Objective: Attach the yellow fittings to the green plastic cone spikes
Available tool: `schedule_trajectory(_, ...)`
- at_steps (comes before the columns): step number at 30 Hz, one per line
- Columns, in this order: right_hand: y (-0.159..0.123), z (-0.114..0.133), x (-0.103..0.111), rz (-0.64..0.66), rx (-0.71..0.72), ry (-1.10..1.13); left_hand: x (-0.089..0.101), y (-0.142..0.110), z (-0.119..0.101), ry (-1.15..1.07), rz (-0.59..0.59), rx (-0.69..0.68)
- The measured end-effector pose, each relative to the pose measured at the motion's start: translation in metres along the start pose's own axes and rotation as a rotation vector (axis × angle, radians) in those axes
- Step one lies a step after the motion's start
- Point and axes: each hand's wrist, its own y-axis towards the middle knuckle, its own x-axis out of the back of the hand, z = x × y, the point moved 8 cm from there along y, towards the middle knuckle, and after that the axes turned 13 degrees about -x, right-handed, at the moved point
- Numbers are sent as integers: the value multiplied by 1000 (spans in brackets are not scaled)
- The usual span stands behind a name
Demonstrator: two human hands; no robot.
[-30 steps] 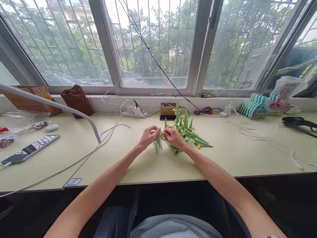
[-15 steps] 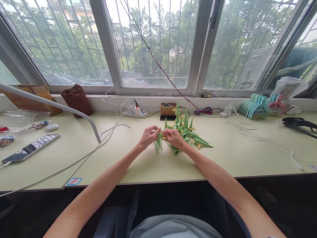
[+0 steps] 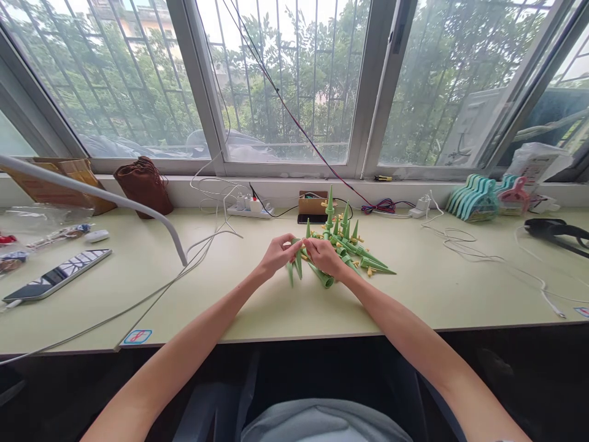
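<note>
- L hand (image 3: pixel 278 253): fingertips partly hidden; tops of green spikes (image 3: pixel 299 267) below it also covered, so exact grip unclear.
- R hand (image 3: pixel 323 255): curled fingers hide whatever's btwn them; can't tell.
- Green pile (image 3: pixel 372 252), just R of & beyond R hand: near-L part blocked by that hand.
- Yellow bits (image 3: pixel 370 272) in pile, R of R hand: too sm. to make out.
- Cardboard box (image 3: pixel 313 201) beyond hands: contents too sm. to ID.
- Grey tube (image 3: pixel 115 199), well L of L hand: cut by L edge.
- Black strapped item (image 3: pixel 550 228), far R of R hand: cut by R edge.
</note>
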Motion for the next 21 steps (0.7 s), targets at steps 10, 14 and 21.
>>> schedule_trajectory(10, -1, 1, 2, -6, -17, -24, -2, 2, 4, -112, 1, 22)
schedule_trajectory(14, -2, 5, 0, 32, 10, -68, -1, 3, 11, -189, -8, 36)
schedule_trajectory(21, -2, 2, -2, 44, -6, -75, -6, 2, 9, -219, 8, 51)
